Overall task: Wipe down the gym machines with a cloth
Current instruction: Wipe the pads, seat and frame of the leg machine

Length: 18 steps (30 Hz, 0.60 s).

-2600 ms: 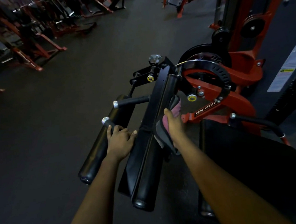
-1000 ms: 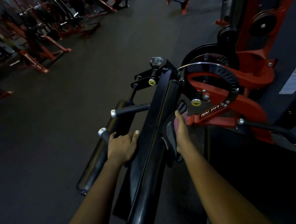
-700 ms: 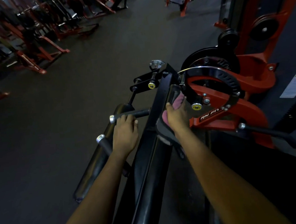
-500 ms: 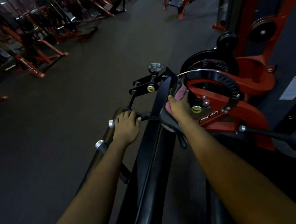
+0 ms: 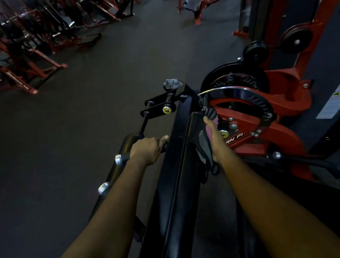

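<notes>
A black padded arm (image 5: pixel 178 178) of a red and black gym machine runs from the bottom centre up to a pivot. My right hand (image 5: pixel 214 137) presses a pink and grey cloth (image 5: pixel 203 140) against the right side of that arm near its upper end, fingers wrapped over the cloth. My left hand (image 5: pixel 148 150) grips a black handle bar (image 5: pixel 122 158) with a chrome end cap, left of the arm. A black roller pad (image 5: pixel 124 150) lies just beyond the left hand.
The machine's red frame and black toothed cam plate (image 5: pixel 251 101) stand right of my right hand. A weight stack tower (image 5: pixel 278 20) rises at the upper right. Rows of red machines (image 5: pixel 28 48) line the far left across dark rubber floor (image 5: pixel 65 136).
My right hand has slid the cloth up the padded arm toward the pivot. My left hand has moved from the arm's edge onto the handle bar and closed round it.
</notes>
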Motion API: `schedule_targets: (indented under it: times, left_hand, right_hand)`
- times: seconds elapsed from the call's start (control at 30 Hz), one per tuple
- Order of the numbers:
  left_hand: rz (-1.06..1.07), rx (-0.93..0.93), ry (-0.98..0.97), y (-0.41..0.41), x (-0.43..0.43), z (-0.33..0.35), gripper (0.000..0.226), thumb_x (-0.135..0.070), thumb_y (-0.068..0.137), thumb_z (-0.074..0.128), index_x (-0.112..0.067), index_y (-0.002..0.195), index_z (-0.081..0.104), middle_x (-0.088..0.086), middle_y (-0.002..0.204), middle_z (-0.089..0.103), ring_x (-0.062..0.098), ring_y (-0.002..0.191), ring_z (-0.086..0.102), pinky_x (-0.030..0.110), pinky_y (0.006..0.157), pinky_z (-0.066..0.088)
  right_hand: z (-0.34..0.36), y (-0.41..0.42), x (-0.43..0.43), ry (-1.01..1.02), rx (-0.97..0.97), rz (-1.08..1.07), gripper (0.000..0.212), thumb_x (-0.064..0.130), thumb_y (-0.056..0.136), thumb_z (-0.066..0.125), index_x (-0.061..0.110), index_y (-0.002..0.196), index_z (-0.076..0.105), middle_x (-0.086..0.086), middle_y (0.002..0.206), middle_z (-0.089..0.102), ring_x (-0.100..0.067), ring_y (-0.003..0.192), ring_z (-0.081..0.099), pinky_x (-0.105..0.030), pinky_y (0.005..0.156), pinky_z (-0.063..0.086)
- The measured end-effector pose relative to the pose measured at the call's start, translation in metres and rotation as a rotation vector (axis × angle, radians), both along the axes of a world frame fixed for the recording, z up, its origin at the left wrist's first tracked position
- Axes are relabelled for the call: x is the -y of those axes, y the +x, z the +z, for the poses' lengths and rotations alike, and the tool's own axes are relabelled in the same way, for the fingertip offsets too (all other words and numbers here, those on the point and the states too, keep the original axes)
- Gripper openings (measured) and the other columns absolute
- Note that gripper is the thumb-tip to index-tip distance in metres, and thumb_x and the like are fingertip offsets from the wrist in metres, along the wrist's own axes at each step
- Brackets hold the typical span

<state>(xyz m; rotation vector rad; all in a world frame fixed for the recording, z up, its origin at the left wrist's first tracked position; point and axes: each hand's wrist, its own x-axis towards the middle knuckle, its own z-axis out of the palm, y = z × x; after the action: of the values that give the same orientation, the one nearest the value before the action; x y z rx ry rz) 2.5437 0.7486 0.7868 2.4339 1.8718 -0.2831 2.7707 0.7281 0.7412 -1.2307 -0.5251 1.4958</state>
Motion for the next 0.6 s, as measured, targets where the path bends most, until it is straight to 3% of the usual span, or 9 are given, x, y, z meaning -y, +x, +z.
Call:
schedule_targets:
  times: [0.07,0.13,0.23,0.3,0.4,0.53,0.6]
  left_hand:
    - [-0.055,-0.032,0.011,0.001,0.003,0.0,0.067,-0.053,0.102,0.006,-0.027,0.137,0.057,0.012,0.104,0.068,0.035,0.103,0.06,0.05,0.086,0.048]
    - [-0.069,-0.032,0.008,-0.001,0.004,0.001,0.056,-0.048,0.107,0.013,-0.026,0.139,0.055,0.012,0.108,0.068,0.036,0.11,0.056,0.056,0.096,0.045]
    - [-0.031,0.008,-0.017,-0.003,-0.004,-0.002,0.072,-0.062,0.101,0.01,-0.02,0.12,0.065,0.01,0.096,0.07,0.035,0.095,0.064,0.044,0.078,0.049]
    - [-0.022,0.016,-0.013,-0.001,-0.005,-0.002,0.069,-0.06,0.102,0.012,-0.016,0.107,0.066,0.013,0.096,0.07,0.036,0.09,0.064,0.039,0.07,0.043]
    - [-0.019,0.034,0.031,0.003,-0.006,-0.001,0.063,-0.06,0.104,0.013,-0.019,0.082,0.056,0.015,0.098,0.07,0.037,0.09,0.064,0.039,0.071,0.043]
    - [0.0,0.06,0.018,0.005,-0.006,0.0,0.067,-0.058,0.105,0.013,-0.017,0.089,0.063,0.015,0.099,0.07,0.036,0.091,0.065,0.039,0.072,0.041]
    - [-0.006,0.048,0.037,0.006,-0.007,0.0,0.067,-0.055,0.106,0.014,-0.014,0.095,0.066,0.016,0.1,0.07,0.037,0.092,0.065,0.039,0.072,0.042]
  right_hand:
    - [0.005,0.005,0.0,-0.022,-0.007,0.039,0.071,0.066,0.079,0.07,0.025,0.135,0.06,-0.002,0.133,0.067,-0.018,0.114,0.066,-0.035,0.097,0.052]
    - [0.015,0.004,-0.008,0.051,0.113,0.028,0.042,0.049,0.092,0.065,0.028,0.128,0.063,0.0,0.125,0.07,-0.015,0.107,0.068,-0.033,0.091,0.053]
    - [0.024,0.001,-0.019,0.146,0.553,0.034,0.074,0.057,0.077,0.062,0.029,0.145,0.052,0.002,0.14,0.06,-0.019,0.121,0.06,-0.041,0.104,0.047]
    - [0.028,0.001,-0.025,0.149,0.708,0.056,0.076,0.058,0.075,0.059,0.026,0.144,0.052,0.001,0.141,0.059,-0.023,0.121,0.058,-0.045,0.105,0.047]
    - [0.028,0.012,-0.042,0.082,0.54,0.038,0.061,0.055,0.071,0.066,0.022,0.122,0.07,0.0,0.117,0.073,-0.023,0.107,0.068,-0.045,0.099,0.054]
    - [0.029,0.028,-0.064,-0.041,0.203,0.113,0.072,0.045,0.077,0.071,0.017,0.142,0.058,-0.008,0.132,0.067,-0.028,0.114,0.068,-0.033,0.085,0.053]
    - [0.037,0.027,-0.062,-0.021,0.335,0.185,0.054,0.045,0.083,0.071,0.015,0.128,0.065,-0.007,0.12,0.07,-0.022,0.101,0.068,-0.031,0.083,0.051]
